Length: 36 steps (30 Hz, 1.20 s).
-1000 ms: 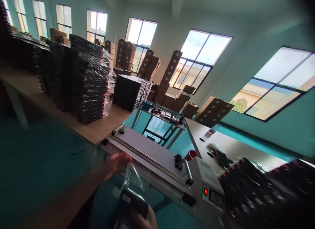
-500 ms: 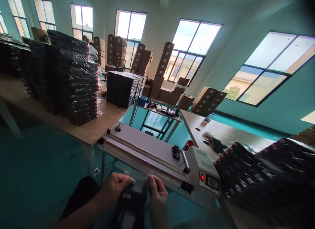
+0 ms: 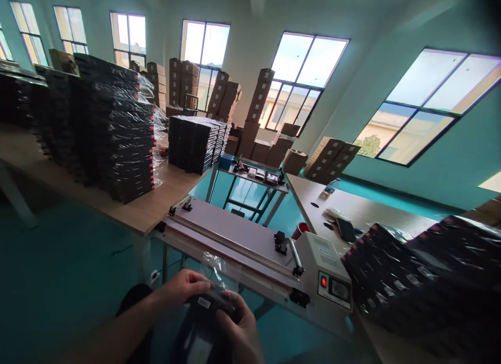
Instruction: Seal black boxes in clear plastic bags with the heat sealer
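Left hand (image 3: 187,286) and right hand (image 3: 243,325) hold black package (image 3: 203,325) (between them).

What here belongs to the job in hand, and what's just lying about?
Likely part of the job: black item in right hand, clear plastic, machine with lit red switch, wrapped black stack.

Probably lying about: dark phone-like object, red bin.

The package (image 3: 209,325) is black with a white label (image 3: 204,303), the control box (image 3: 321,257) pale grey with a red switch (image 3: 324,282).
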{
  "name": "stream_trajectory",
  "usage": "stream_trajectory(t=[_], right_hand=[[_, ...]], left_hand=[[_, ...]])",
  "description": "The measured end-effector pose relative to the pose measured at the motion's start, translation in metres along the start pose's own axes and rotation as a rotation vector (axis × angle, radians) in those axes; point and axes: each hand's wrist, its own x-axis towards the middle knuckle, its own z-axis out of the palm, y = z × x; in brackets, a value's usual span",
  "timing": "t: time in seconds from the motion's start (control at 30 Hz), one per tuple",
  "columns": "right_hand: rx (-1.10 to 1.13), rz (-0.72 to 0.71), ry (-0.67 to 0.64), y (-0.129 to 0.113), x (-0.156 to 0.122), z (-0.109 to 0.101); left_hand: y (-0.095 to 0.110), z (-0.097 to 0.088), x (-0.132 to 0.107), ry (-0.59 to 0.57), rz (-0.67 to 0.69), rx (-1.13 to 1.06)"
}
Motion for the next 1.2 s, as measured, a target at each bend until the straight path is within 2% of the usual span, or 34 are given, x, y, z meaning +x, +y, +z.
stream_trajectory(t=[0.1,0.17,0.27,0.37,0.43,0.5,0.6,0.63,0.73,0.8,0.87,0.93,1.0,1.1,1.2], right_hand=[[-0.020,0.016,-0.021,0.000,-0.004,0.004],[-0.029,0.047,0.011,0.000,-0.004,0.004],[-0.050,0.001,0.224,0.000,0.002,-0.001],[-0.027,-0.133,0.478,-0.001,0.012,-0.010],[0.034,-0.166,0.538,-0.001,0.017,-0.015],[0.074,-0.152,0.503,-0.002,0.020,-0.019],[-0.011,-0.114,0.319,-0.006,0.022,-0.020],[-0.050,-0.122,0.295,-0.008,0.023,-0.020],[-0.106,-0.187,0.386,-0.017,0.025,-0.023],[-0.067,-0.220,0.489,-0.019,0.026,-0.028],[-0.004,-0.202,0.539,-0.015,0.026,-0.034],[0.031,-0.120,0.512,-0.006,0.023,-0.039],[0.014,-0.024,0.411,0.004,0.019,-0.040],[-0.041,0.004,0.302,0.011,0.015,-0.037],[-0.060,-0.092,0.398,0.010,0.015,-0.036]], left_hand=[[-0.010,0.009,-0.010,0.080,0.076,0.121],[-0.012,0.012,-0.015,0.126,0.118,0.202],[-0.012,0.013,-0.018,0.133,0.157,0.287],[-0.014,0.011,-0.018,0.167,0.202,0.312],[-0.015,0.009,-0.017,0.193,0.208,0.308],[-0.016,0.008,-0.017,0.194,0.188,0.307],[-0.016,0.010,-0.017,0.150,0.166,0.312],[-0.016,0.011,-0.017,0.134,0.164,0.305],[-0.016,0.013,-0.017,0.116,0.161,0.264],[-0.017,0.012,-0.015,0.134,0.159,0.241],[-0.018,0.010,-0.014,0.167,0.140,0.227],[-0.019,0.009,-0.012,0.197,0.122,0.213],[-0.022,0.009,-0.011,0.204,0.109,0.185],[-0.029,0.013,-0.008,0.174,0.079,0.117],[-0.036,0.017,-0.007,0.142,0.035,0.030]])
